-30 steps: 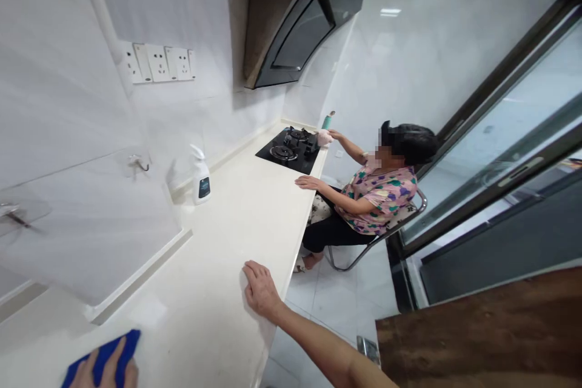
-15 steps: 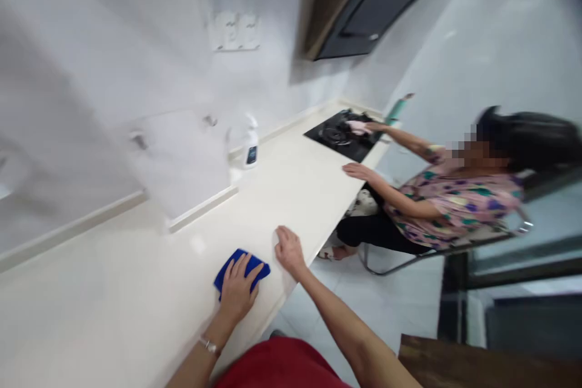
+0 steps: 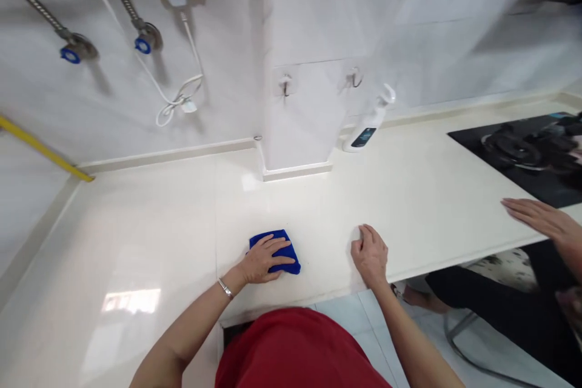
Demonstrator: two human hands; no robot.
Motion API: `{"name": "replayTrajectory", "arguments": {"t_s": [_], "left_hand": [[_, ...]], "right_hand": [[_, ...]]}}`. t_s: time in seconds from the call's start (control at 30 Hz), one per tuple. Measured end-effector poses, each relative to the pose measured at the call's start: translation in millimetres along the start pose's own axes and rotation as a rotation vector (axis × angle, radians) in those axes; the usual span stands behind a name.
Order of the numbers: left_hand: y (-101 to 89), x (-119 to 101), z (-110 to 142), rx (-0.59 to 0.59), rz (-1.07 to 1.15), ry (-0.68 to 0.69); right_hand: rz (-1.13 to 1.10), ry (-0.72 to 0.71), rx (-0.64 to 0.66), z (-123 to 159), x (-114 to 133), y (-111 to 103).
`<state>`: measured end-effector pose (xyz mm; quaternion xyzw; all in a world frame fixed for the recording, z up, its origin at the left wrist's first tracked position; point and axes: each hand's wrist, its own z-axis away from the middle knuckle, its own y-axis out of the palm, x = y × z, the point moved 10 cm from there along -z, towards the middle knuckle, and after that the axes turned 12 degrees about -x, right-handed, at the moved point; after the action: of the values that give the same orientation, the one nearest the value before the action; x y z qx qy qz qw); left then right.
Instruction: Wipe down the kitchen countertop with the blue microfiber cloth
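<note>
A folded blue cloth [image 3: 286, 253] lies on the white countertop under my left hand [image 3: 262, 259]. That hand presses on it from above, its fingers spread over the fabric, and a silver bracelet circles the wrist. My right hand [image 3: 370, 254] rests on the counter near the front edge, right of the cloth and apart from it. Its fingers are curled in, and I see nothing in them. Against the wall, beyond my right hand, stands a white spray bottle [image 3: 362, 132] with a dark label.
A black gas stove [image 3: 518, 154] is set in the counter at right. Another person's hand [image 3: 539, 218] rests by its front edge. A wall pillar [image 3: 297, 174] juts onto the counter. Valves [image 3: 144, 43], a coiled white cable [image 3: 179, 97] and a yellow pipe [image 3: 45, 148] are at left.
My view has swung left, bringing the valves, cable and yellow pipe into sight. My left hand stays on the blue cloth, and my right hand stays curled on the counter.
</note>
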<state>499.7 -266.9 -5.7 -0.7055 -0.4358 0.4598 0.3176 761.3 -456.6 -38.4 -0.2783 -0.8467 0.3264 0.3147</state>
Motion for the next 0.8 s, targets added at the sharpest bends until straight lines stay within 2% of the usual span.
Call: {"name": "replayTrajectory", "arguments": {"t_s": [0.17,0.33,0.47,0.6,0.7,0.8], "left_hand": [[-20.0,11,30,-0.037,-0.037,-0.122],[-61.2,25,90,-0.104,-0.177,-0.305],[-99.2,38,161,-0.199,-0.366,-0.445],[-148.5,61,249,-0.354,-0.529,-0.645],[-192.5,81,316,-0.464,-0.650,-0.910],[-226.0,96,368,-0.499,-0.773,-1.291]], "right_hand": [[-0.019,-0.022,-0.027,1,2,-4],[-0.038,-0.055,-0.033,1,3,-6],[-0.037,-0.082,-0.047,0,5,-7],[-0.028,-0.098,-0.058,0,7,-8],[-0.017,-0.087,-0.053,0,6,-8],[-0.005,-0.077,-0.040,0,6,-7]]}}
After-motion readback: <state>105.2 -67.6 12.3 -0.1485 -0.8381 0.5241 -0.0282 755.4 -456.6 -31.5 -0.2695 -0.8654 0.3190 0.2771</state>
